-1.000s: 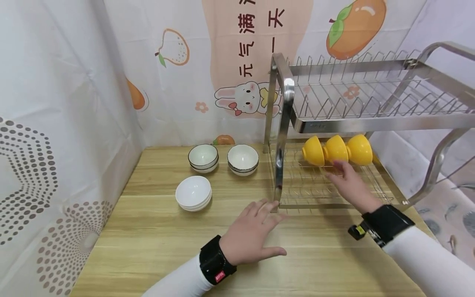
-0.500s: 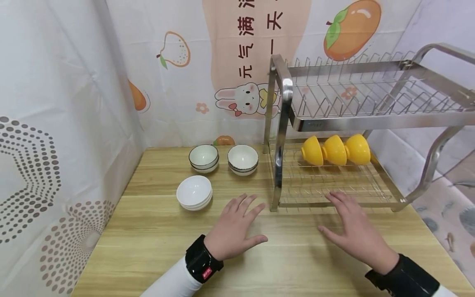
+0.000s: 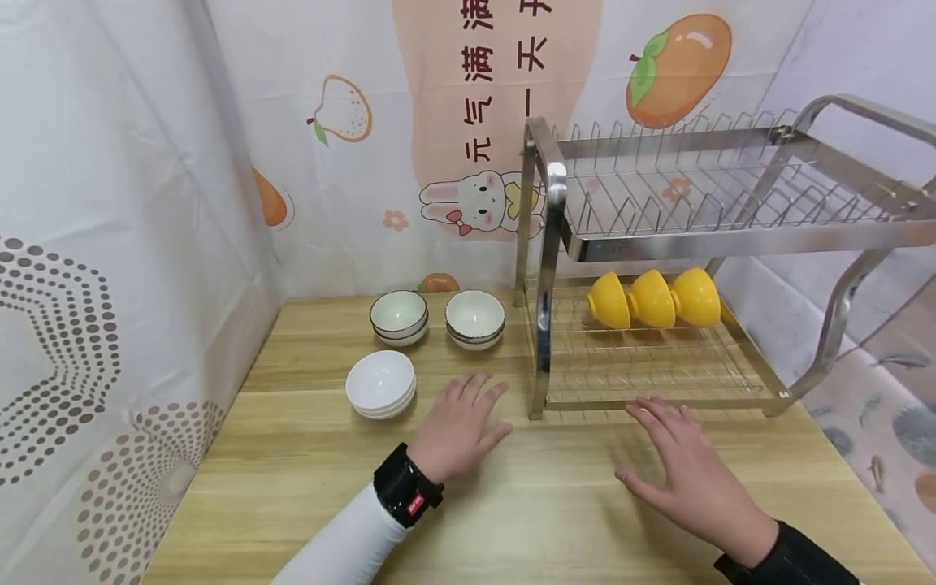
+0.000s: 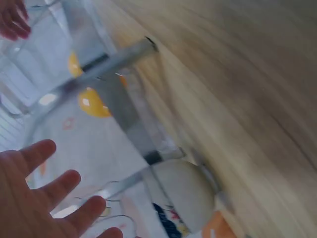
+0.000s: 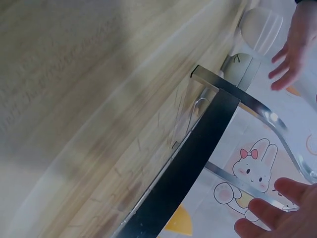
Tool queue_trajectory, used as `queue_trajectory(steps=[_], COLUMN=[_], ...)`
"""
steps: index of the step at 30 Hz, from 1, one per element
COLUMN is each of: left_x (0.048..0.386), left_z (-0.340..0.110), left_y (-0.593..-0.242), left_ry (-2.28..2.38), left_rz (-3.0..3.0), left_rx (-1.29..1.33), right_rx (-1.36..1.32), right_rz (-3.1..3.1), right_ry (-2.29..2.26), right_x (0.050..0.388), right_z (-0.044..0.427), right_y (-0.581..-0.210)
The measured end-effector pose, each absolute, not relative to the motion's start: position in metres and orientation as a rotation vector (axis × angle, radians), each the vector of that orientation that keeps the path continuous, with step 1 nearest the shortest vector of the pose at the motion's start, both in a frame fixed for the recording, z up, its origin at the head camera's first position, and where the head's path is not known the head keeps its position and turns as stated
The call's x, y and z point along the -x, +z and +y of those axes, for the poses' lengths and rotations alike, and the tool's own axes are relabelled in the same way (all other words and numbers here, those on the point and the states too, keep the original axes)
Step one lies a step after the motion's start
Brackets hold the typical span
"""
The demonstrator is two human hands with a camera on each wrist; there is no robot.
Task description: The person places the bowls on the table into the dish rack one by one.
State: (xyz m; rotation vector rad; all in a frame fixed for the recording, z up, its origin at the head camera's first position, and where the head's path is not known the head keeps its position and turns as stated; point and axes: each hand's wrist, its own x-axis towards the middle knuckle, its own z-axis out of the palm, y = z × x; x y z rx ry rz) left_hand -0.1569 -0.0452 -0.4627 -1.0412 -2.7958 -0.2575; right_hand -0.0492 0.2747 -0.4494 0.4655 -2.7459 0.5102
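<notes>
L hand (image 3: 457, 431), back up, sits above table (image 3: 570, 520); fingers spread approx. straight, pointing fwd, thumb out to R; nothing held. Its forearm, in white sleeve (image 3: 347, 532) w/ blk strap (image 3: 405, 485) at wrist, angles in from bottom edge. R hand (image 3: 695, 479) points fwd-L, fingers extended, thumb wide apart, grip likewise w/o load; fingertips nr. lower front bar of rack (image 3: 658, 248), contact can't be confirmed. White bowls (image 3: 380, 383), stacked upright, stand nr. L hand; 3 yellow bowls (image 3: 653, 301) lie sideways in row, lower tier.
</notes>
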Motion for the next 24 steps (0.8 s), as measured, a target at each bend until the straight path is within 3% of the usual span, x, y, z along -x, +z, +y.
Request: queue_trajectory(steps=[12, 24], left_x=[0.233, 0.283], left_z=[-0.024, -0.003], left_y=[-0.475, -0.471], left_ry=[-0.243, -0.129], left_rz=[-2.791, -2.906], left_rx=[0.873, 0.743], right_rx=[-0.464, -0.457], right_rz=[-2.735, -2.750], right_ry=[0.496, 0.455], right_x=[0.037, 0.030], right_z=[0.275, 0.280], right_y=[-0.458, -0.457])
